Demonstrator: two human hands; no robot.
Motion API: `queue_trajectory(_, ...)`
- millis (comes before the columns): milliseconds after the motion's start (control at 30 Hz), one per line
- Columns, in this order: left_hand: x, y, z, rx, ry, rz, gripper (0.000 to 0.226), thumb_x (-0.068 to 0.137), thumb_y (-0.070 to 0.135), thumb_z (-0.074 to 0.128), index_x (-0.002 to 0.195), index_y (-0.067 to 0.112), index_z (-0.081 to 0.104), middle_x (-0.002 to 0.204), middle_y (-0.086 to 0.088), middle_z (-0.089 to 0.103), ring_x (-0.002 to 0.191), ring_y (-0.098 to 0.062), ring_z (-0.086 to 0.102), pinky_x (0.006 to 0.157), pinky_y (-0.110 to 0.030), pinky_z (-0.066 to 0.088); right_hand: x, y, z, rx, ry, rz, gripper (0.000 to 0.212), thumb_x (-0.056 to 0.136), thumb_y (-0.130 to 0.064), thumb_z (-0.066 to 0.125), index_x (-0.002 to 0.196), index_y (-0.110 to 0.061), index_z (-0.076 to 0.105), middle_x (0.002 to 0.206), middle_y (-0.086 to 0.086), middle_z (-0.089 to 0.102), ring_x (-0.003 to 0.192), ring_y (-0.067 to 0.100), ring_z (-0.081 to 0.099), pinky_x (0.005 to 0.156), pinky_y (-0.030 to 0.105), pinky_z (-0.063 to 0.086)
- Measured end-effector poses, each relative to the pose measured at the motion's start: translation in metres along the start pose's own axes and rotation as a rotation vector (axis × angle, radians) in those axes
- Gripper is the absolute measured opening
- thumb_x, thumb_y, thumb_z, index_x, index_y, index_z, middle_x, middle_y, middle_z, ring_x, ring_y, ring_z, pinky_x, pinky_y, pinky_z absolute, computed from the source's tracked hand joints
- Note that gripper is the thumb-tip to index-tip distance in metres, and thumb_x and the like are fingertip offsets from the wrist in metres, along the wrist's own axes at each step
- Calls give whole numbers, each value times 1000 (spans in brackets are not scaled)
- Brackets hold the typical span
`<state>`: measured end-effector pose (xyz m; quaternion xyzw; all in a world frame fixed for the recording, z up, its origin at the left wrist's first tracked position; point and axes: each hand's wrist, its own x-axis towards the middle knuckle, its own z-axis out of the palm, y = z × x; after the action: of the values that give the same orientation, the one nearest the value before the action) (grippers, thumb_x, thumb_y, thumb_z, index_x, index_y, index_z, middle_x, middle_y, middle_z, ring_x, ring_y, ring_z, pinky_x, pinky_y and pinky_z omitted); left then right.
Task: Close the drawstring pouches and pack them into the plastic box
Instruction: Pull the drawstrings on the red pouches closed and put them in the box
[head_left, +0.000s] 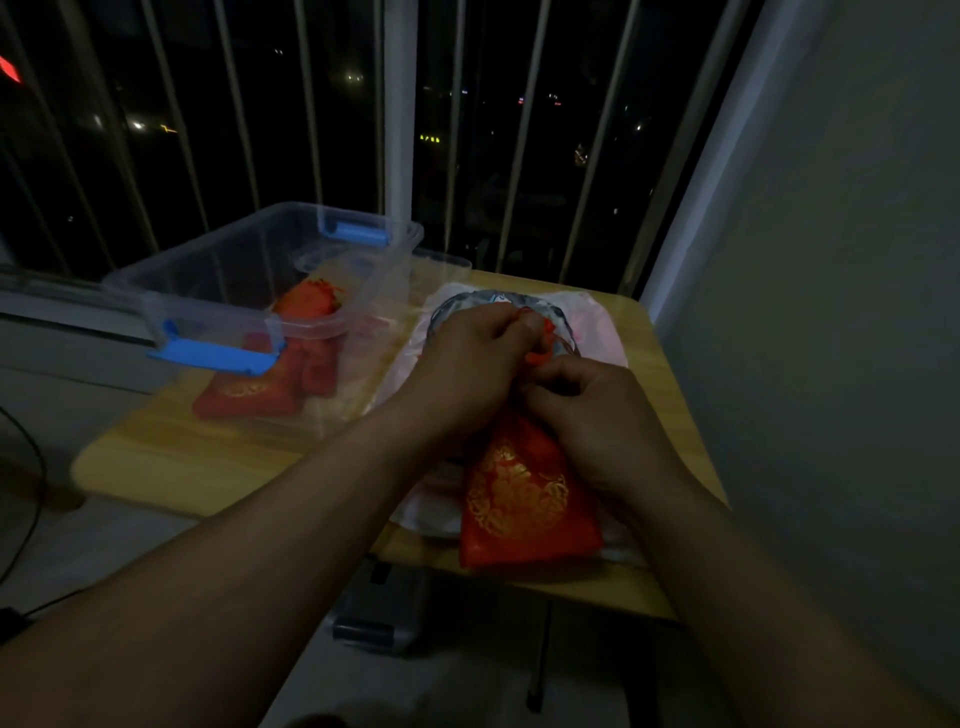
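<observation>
Working on the red pouch (524, 499) near the front right corner of the bench (182, 467). It lies on a pale pink cloth (597, 332) with its mouth pointing away from me. My left hand (472, 358) is pinching the orange cord (543, 338) just past the mouth. My right hand (597, 415) is curled round the gathered neck, holding it steady.

How it should handle: the fabric looks thin, soft and a bit slick, so I reckon it's light and floppy with no stiffness of its own. Grab it by the body and it'll probably just slide or bunch up. The neck is the place to hold, with the cord pulled straight out from there (satin-type stuff likes to slip, so a firm pinch).

The plastic box (197, 241) sits at the far left of the bench, lid off, with an orange-red pouch (306, 299) already inside. More red ones (249, 389) show by its near blue latch (218, 356). It's too dim to tell if they're inside or beside it. Carrying this one over by the cinched neck seems safest.
</observation>
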<state>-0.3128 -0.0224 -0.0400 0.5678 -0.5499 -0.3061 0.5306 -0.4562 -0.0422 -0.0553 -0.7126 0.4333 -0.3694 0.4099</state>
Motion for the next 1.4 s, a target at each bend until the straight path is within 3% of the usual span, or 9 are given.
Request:
queue_trajectory(133,-1,5,-1,-200,77,-48,38,111,28,42,103,2,68,45,13,54,39,3,48,40,-12,35,1,0,2,297,38,159,9,94,-22,72,95,-17,80,95,4,80,92,25,76,90,48,62)
queue_trajectory(233,-2,5,0,-270,83,-105,39,112,27,39,104,-1,66,42,11,53,36,2,48,38,-12,36,1,-2,-1,556,32,248,17,94,-17,71,104,-4,76,98,15,79,90,29,76,79,39,63)
queue_trajectory(367,0,1,0,-291,51,-158,39,111,29,41,107,1,67,45,12,57,39,3,52,41,-12,39,3,-4,-3,613,-21,237,15,95,-16,69,103,-4,75,98,16,78,85,27,75,72,34,62)
queue_trajectory(533,2,0,-3,-396,23,-228,40,110,33,40,109,2,65,50,5,53,44,-7,53,45,-17,43,2,-3,-2,717,-128,239,13,99,-11,62,102,-3,71,99,16,75,86,27,70,79,37,60)
queue_trajectory(700,11,1,-17,-450,-16,-164,44,110,38,39,112,7,69,65,1,55,50,-11,46,48,-23,40,9,-6,-4,443,-196,286,11,97,-9,65,88,-6,70,73,4,70,63,13,58,63,27,48)
queue_trajectory(833,14,5,-17,-408,-112,-96,42,109,43,42,111,18,76,92,1,72,77,-9,67,73,-33,54,10,-12,-5,336,-216,307,12,96,-4,65,86,-7,71,73,7,68,56,10,58,50,21,46)
queue_trajectory(1000,14,7,-11,-331,-232,-43,42,109,43,41,123,18,72,112,-4,77,113,-18,71,99,-41,55,7,-15,-5,233,-266,259,11,96,-9,68,88,-5,73,65,9,62,55,16,55,51,25,46)
queue_trajectory(1267,17,10,-5,-138,-301,34,42,107,50,42,136,25,60,115,-2,75,102,-14,74,87,-32,59,9,-11,-7,246,-235,185,14,99,-3,61,95,-1,74,67,11,67,58,16,60,54,24,50)
queue_trajectory(1400,12,-4,-15,240,-209,130,49,105,55,42,148,31,48,136,5,62,120,-10,61,105,-38,48,12,-8,-15,441,-182,261,15,99,-3,59,93,-5,73,65,3,68,55,8,60,50,20,50)
